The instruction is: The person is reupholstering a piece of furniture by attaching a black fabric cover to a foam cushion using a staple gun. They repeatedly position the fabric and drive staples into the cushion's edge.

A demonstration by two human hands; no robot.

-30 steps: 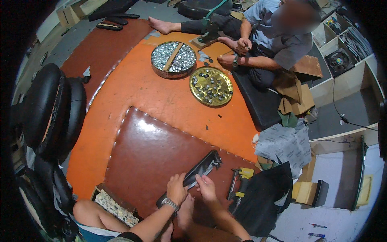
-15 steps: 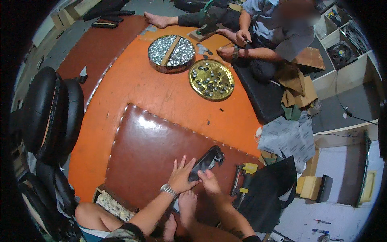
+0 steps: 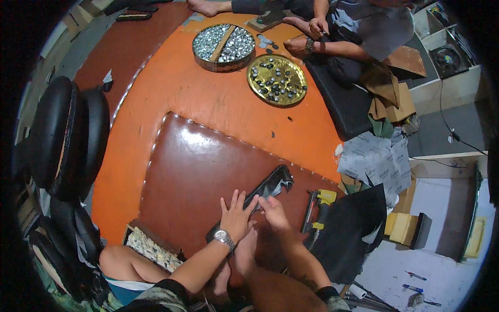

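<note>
A long, narrow padded piece with a black leather-like cover (image 3: 274, 182) lies slantwise on the brown padded sheet before me. Its far end shows a loose, crumpled edge with greyish backing. My left hand (image 3: 235, 221), with a metal watch at the wrist, rests over the piece with fingers spread. My right hand (image 3: 274, 214) pinches the cover's right edge between thumb and fingers, just beside the left fingertips. My bare foot is close beneath the hands, by the near part of the piece, which the left hand partly hides.
A yellow and black staple gun (image 3: 318, 210) lies right, beside black sheet material (image 3: 348, 234). Beyond are a round tin of shiny buttons (image 3: 223, 66) and a golden lid (image 3: 277, 99) with scattered buttons. Another person (image 3: 364, 31) sits far right. Black round cushions (image 3: 54, 138) stand left.
The whole scene has shifted upward in the picture. My left hand has slid slightly toward me along the piece, baring more of its middle. The right hand still pinches the edge.
</note>
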